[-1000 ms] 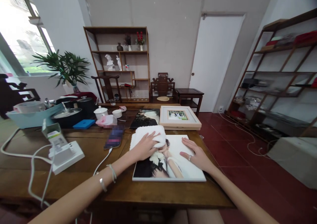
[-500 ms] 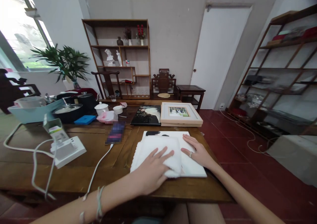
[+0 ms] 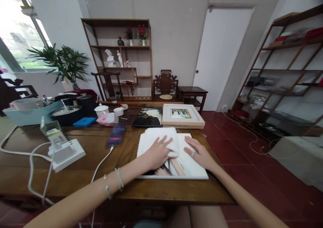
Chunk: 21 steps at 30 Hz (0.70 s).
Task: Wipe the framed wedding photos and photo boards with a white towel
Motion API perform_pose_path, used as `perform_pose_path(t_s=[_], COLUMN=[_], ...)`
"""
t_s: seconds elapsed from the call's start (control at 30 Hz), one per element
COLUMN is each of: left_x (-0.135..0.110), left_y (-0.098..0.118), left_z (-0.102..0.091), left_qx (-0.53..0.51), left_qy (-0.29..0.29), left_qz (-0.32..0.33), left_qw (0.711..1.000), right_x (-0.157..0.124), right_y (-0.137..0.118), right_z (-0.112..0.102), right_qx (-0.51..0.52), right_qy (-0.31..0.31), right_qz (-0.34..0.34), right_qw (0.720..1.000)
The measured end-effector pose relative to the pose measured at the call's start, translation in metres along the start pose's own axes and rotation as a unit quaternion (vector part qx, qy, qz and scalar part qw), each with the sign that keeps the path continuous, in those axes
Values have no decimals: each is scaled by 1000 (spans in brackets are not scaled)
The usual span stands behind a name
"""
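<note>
A white photo panel (image 3: 193, 171) lies flat near the table's front edge, printed with a picture that shows in part at its lower side. On its upper left rests a folded white towel (image 3: 157, 136). My left hand (image 3: 158, 154) lies on the towel with its fingers spread, pressing it against the panel. My right hand (image 3: 201, 154), with a ring on one finger, is stretched flat on the panel's right side and touches no towel. The two hands and the towel hide much of the print.
Behind the panel lie a dark photo panel (image 3: 147, 117) and a light wooden picture frame (image 3: 199, 120). To the left are a phone (image 3: 115, 135) on a white cable, a power strip (image 3: 69, 155), a lidded white cup (image 3: 101, 110), a blue box (image 3: 84, 121) and a dark pan (image 3: 66, 115).
My left hand has pushed the towel away from me, up the panel, uncovering the lower part of the print. My right hand stays at the right side. The view has shifted slightly.
</note>
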State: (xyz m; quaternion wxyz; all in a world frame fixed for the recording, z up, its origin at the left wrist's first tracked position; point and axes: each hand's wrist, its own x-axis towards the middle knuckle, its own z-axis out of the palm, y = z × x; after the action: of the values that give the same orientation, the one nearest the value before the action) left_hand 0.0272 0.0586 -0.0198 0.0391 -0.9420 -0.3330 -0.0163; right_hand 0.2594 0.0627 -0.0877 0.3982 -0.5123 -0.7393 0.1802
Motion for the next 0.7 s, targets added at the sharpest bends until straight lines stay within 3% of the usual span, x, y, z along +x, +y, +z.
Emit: perform_pose_path(t_s=[0.17, 0.27, 0.37, 0.5, 0.6, 0.7], left_x=[-42, -54, -43, -2, 30, 46], left_y=[58, 74, 67, 37, 15, 7], left_z=[-2, -2, -8, -14, -7, 7], left_qx=[1, -17, -38, -27, -4, 5], left_qy=[-37, -27, -37, -44, -17, 10], left_qz=[74, 115, 106, 38, -4, -18], left_qw=[997, 993, 993, 998, 1000, 1000], right_x=[0, 0, 1, 1, 1, 1], right_y=[2, 3, 2, 1, 1, 3], right_z=[1, 1, 1, 0, 0, 0], right_qx=[14, 19, 29, 29, 16, 9], right_qy=[7, 10, 16, 14, 3, 0], right_qz=[-9, -10, -6, 2, -6, -16], right_qw=[1000, 1000, 999, 999, 1000, 1000])
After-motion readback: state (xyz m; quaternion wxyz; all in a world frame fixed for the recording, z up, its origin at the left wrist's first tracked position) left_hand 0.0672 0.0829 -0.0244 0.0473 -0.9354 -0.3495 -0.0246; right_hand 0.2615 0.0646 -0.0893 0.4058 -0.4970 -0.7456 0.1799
